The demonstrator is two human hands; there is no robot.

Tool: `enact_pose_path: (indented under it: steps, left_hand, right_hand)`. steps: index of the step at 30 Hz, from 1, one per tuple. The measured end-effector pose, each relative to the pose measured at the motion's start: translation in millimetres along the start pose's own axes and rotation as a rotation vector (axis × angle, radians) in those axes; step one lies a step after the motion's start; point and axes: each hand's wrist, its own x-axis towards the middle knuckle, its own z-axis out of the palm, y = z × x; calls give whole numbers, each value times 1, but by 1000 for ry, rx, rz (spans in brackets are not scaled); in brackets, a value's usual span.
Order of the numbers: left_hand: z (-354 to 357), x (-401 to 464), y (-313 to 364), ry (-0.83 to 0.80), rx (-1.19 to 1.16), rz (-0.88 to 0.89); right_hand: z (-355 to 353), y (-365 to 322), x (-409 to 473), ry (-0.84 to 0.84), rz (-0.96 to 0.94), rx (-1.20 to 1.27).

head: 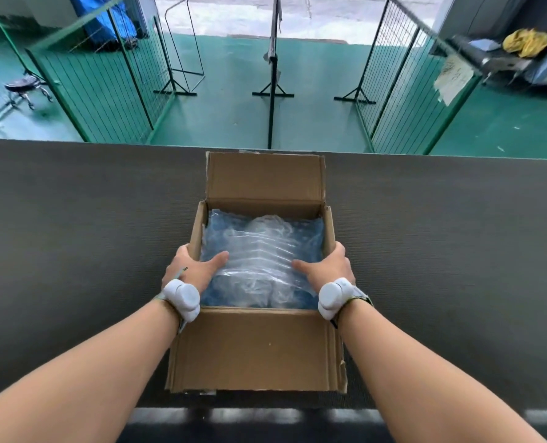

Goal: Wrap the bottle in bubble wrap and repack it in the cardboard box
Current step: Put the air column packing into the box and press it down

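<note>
Your left hand (pixel 191 268) and right hand (pixel 327 266) gripped the box (pixel 259 346) walls, thumbs pressing the wrapped bundle (pixel 259 260) inside it on the worktop (pixel 74 235); soft, likely slippery and fragile, so hold it underneath.

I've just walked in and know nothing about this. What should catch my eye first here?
An open cardboard box sits mid-table on a dark grey mat, filled with a bundle of clear bubble wrap. The left hand and right hand straddle its side walls, thumbs pressing the wrap. Beyond the table, green mesh fences stand on a green floor.
</note>
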Motion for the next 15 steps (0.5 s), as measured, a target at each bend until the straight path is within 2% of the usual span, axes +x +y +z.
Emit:
enact_pose_path:
  steps: [9, 12, 15]
  left_hand:
    - [1, -1, -2, 8, -17, -3]
    - [5, -1, 1, 39, 167, -24]
    - [9, -9, 26, 191, 494, 37]
  right_hand:
    - [-6, 5, -11, 57, -8, -37]
    - [-9, 3, -6, -24, 12, -45]
    - [-22, -7, 1, -117, 86, -46]
